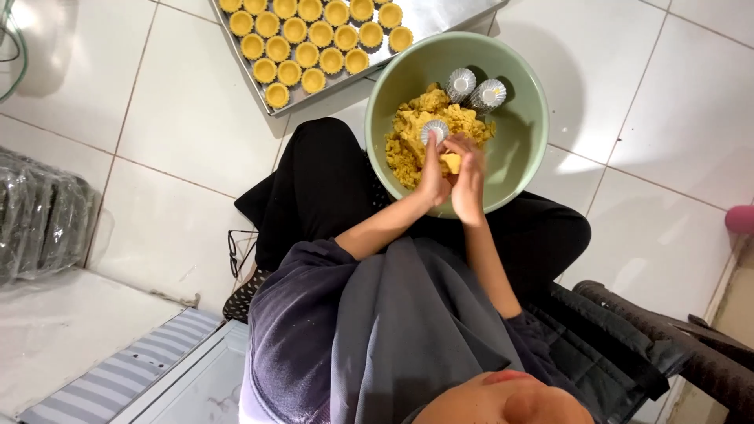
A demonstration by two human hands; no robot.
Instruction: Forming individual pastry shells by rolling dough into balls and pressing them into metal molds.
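My left hand holds a small fluted metal mould over a pale green bowl. Beside it, my right hand pinches a lump of yellow dough; the two hands touch. A crumbly mound of the same dough fills the bowl's left half. Two more empty fluted moulds lie at the bowl's far side. The bowl rests on my black-clad lap.
A metal tray with several rows of dough-lined tart shells lies on the white tiled floor beyond the bowl. Dark stacked items in plastic sit at left, a striped mat lower left, dark furniture lower right.
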